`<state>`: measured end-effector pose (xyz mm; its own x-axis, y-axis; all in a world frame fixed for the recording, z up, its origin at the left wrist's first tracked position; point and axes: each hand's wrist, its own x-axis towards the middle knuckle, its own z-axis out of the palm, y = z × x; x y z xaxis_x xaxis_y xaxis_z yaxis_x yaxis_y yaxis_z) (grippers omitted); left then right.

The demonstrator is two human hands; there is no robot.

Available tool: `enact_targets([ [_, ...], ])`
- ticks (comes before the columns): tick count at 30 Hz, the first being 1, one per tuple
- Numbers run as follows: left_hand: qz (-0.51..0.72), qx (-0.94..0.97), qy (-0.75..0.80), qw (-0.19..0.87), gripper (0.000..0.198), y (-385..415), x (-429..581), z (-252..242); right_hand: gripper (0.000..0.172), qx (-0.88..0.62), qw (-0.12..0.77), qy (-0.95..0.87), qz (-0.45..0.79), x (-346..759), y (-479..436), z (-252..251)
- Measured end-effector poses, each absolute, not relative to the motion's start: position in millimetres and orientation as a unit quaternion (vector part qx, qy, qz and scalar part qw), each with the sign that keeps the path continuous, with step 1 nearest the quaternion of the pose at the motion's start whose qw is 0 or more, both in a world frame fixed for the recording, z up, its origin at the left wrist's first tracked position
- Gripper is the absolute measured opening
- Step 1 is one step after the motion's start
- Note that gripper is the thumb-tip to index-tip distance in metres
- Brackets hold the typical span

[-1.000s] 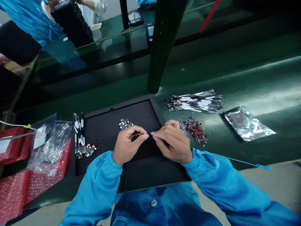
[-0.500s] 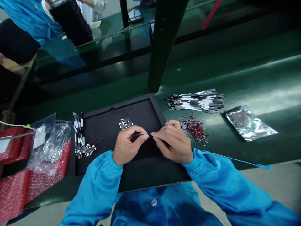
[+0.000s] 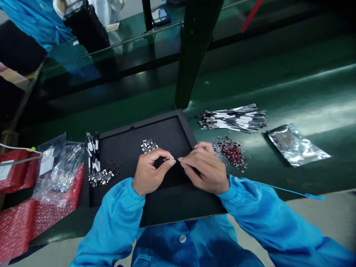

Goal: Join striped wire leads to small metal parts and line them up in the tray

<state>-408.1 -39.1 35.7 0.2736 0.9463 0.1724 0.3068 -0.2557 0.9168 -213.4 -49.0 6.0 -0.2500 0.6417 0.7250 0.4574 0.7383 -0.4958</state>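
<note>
Above the front part of a black tray (image 3: 133,129), my left hand (image 3: 151,172) pinches a small circuit board (image 3: 168,159) between thumb and forefinger, seen nearly edge-on. Facing it, my right hand (image 3: 205,168) is closed, thumb and fingertips together close to the board's end; whatever they grip is too small to make out. Several small circuit boards (image 3: 148,145) lie in the tray behind my left hand. At the tray's left side are boards with wires (image 3: 101,178) and black-and-white strips (image 3: 93,152). Just right of my right hand is a heap of small red-and-black wired parts (image 3: 230,152).
A bundle of black-and-white flat strips (image 3: 233,118) and a silver bag (image 3: 299,144) lie on the green bench at right. Clear bags (image 3: 55,170) and red bubble wrap (image 3: 16,222) are at left. A green post (image 3: 191,55) rises behind the tray. Another person (image 3: 33,22) is across the bench.
My hands stay almost in place, with the board turned slightly in my left fingers. Across the bench, the other person's black object has shifted a little.
</note>
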Motion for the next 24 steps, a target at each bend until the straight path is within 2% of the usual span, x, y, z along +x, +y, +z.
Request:
enact_targets([
  [6,0.390,0.679,0.469,0.409,0.006,-39.1,-407.6,35.5,0.018,-0.350,0.500,-0.787,0.095,-213.4,-49.5,5.0],
  [12,0.404,0.597,0.484,0.496,0.019,-41.3,-402.3,28.7,0.016,-0.378,0.502,-0.773,0.091,-209.8,-43.1,4.1],
  [14,0.408,0.587,0.482,0.506,0.017,-41.6,-401.5,27.2,0.016,-0.384,0.499,-0.772,0.087,-207.8,-41.1,5.4],
  [19,0.398,0.652,0.493,0.416,0.007,-40.9,-401.2,27.5,0.016,-0.394,0.459,-0.791,0.093,-204.9,-39.7,12.9],
  [22,0.386,0.714,0.476,0.338,0.008,-41.1,-401.0,27.7,0.008,-0.387,0.435,-0.806,0.108,-204.3,-38.6,16.3],
  [24,0.385,0.733,0.468,0.309,0.010,-41.4,-400.8,27.1,0.009,-0.381,0.429,-0.810,0.123,-203.9,-37.1,17.2],
])
